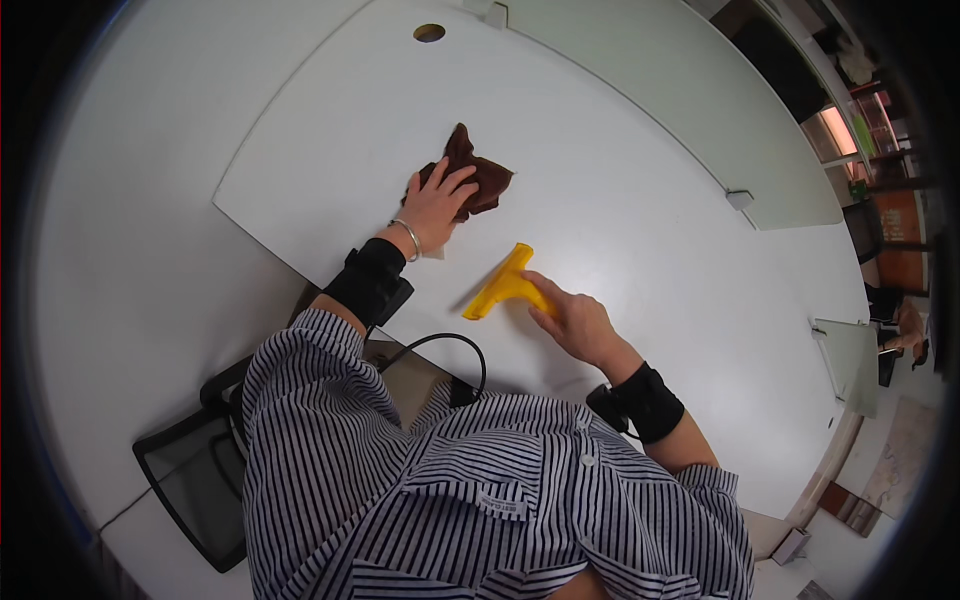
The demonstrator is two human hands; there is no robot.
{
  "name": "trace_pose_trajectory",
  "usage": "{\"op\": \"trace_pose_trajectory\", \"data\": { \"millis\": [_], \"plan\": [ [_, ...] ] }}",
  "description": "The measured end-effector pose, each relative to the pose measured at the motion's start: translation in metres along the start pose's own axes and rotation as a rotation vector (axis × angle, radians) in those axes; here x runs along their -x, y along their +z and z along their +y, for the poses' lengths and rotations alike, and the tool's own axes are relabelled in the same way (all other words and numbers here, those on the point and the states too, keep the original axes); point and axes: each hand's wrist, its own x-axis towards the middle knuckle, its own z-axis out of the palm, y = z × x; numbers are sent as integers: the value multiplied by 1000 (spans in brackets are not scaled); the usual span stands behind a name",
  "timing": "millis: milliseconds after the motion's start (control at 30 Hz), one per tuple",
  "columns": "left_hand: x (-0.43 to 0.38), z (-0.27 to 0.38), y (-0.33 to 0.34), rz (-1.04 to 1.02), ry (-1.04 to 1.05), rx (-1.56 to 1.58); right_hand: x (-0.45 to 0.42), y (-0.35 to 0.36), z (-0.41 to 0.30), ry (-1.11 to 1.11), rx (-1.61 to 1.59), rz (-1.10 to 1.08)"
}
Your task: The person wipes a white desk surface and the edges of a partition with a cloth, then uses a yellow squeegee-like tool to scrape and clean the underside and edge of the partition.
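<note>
My left hand (439, 202) lies over a crumpled dark maroon cloth (487, 180) on the white table (600, 217). Its fingers are spread across the cloth, and the thumb is hard to make out. In my right hand (583, 322) is the handle of a yellow plastic squeegee (501, 289). The squeegee's head points away from that hand, towards the left, and casts a shadow beside it. Whether its edge touches the tabletop I cannot tell. A small pale patch (433, 253) shows beside my left wrist, partly hidden.
A frosted glass divider (660, 97) runs along the table's far side, held by clamps (739, 199). The tabletop has a round cable hole (429, 33). A black mesh chair (199, 480) stands at lower left. A black cable (465, 341) loops before my body. Another person (909, 330) is at far right.
</note>
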Motion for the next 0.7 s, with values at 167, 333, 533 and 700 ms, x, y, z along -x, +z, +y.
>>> {"op": "trace_pose_trajectory", "data": {
  "millis": [167,333,533,700],
  "plan": [
    [-2,1,1,40,30,31,-19,-7,-6,76,-96,-27],
    [-1,1,-4,-16,9,12,-3,2,0,8,-58,14],
    [0,3,-2,22,18,29,-21,-2,-8,66,-73,2],
    [1,0,1,40,34,28,-9,1,-16,-2,9,-55]
  ]
}}
